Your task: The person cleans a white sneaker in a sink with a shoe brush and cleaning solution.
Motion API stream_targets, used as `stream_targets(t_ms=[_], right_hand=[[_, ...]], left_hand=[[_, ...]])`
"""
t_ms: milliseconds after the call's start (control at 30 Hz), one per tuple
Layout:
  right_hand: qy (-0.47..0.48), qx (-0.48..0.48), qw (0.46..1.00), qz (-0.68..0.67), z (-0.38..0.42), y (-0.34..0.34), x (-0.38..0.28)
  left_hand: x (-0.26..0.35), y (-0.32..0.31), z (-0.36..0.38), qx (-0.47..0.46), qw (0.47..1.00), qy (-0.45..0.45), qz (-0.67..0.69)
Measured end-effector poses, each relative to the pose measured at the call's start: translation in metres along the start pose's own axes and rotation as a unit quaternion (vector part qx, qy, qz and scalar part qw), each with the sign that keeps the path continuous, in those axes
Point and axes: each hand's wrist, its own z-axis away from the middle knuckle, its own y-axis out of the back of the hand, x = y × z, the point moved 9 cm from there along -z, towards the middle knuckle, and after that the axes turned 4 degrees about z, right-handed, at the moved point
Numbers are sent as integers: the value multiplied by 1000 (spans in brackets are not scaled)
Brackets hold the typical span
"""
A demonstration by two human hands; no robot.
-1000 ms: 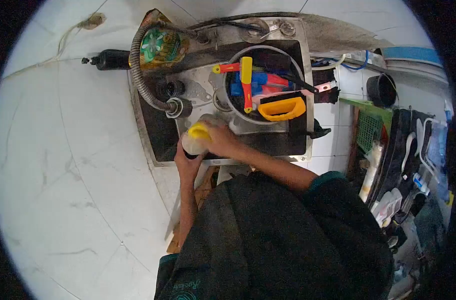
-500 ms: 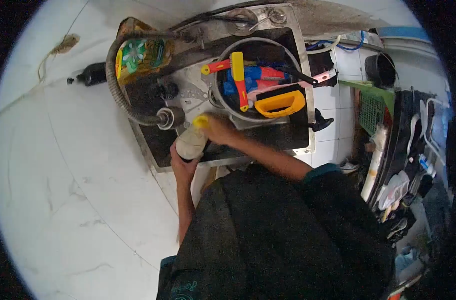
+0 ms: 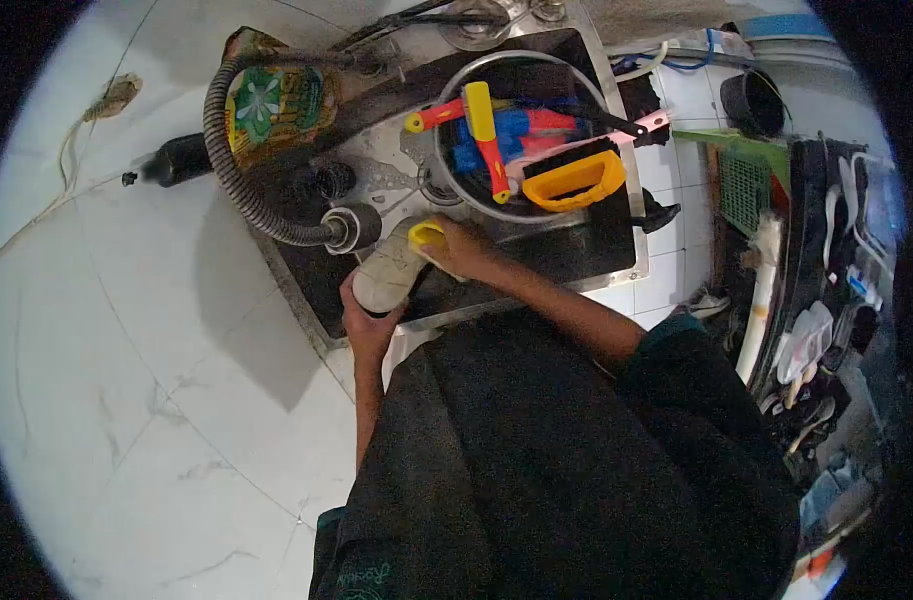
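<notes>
Over the near edge of the sink, my left hand (image 3: 367,325) is wrapped round the lower end of a pale, long, rounded object (image 3: 385,277). It is tilted, and its exact kind does not show. My right hand (image 3: 467,252) is closed on a small yellow piece that looks like a bent sponge (image 3: 429,236), pressed against the upper end of the pale object. The end of a grey ribbed hose (image 3: 349,230) lies just to the left of both hands.
In the sink (image 3: 617,262) stands a round metal basin (image 3: 452,175) holding red-and-yellow-handled tools (image 3: 485,140) and an orange-handled brush (image 3: 577,183). A green-and-yellow pouch (image 3: 272,105) and a black bottle (image 3: 180,160) are at the left. A green crate (image 3: 742,190) stands at the right.
The view has shifted slightly. My right hand has moved a little to the right with the yellow sponge, along the upper end of the pale object; my left hand keeps its grip.
</notes>
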Motion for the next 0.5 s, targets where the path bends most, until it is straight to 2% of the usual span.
stream_targets(t_ms=[33,100,233,267,367,500], right_hand=[[-7,-19,1000,23,5,3,1],[-1,3,998,-66,-18,-17,50],[-11,27,971,-237,-20,17,90],[-53,5,971,-233,-10,24,86],[-76,62,977,-192,21,50,53],[-73,101,978,-168,41,58,15]], left_hand=[[3,2,-3,-3,1000,-7,-18],[7,5,-8,-6,998,-21,-53],[-5,29,-1,36,998,-56,-8],[-10,41,7,59,995,-74,-8],[-11,84,31,121,990,-67,-11],[27,138,62,210,971,-115,3]])
